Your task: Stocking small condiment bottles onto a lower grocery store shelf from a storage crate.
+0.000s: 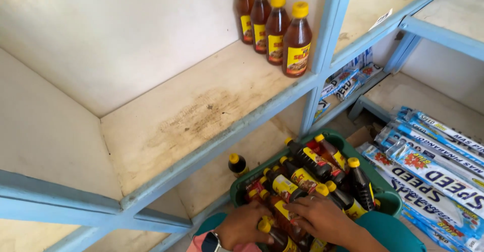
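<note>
The bottles point(302, 176) under my hands are small, dark brown, with yellow caps and yellow-and-red labels; they lie jumbled on their sides in a green basket point(388, 197) on the floor below the shelf. One more bottle point(237, 164) stands just outside the basket's left rim, under the shelf edge.

Above, the pale shelf board point(191, 116) has a light blue front rail and a worn brown stain in its middle. Four upright bottles point(275, 27) stand in a row at its back right corner, against the blue post; the rest of the board is open to the left. Right of the basket lie flat packets point(433, 166) in blue and white, close to its rim.

My left hand point(242, 227), watch on the wrist, is palm down with fingers curled around a bottle at the near edge of the basket. My right hand point(322, 216) lies palm down across the bottles, fingers loosely bent over one; I cannot tell whether it grips.
</note>
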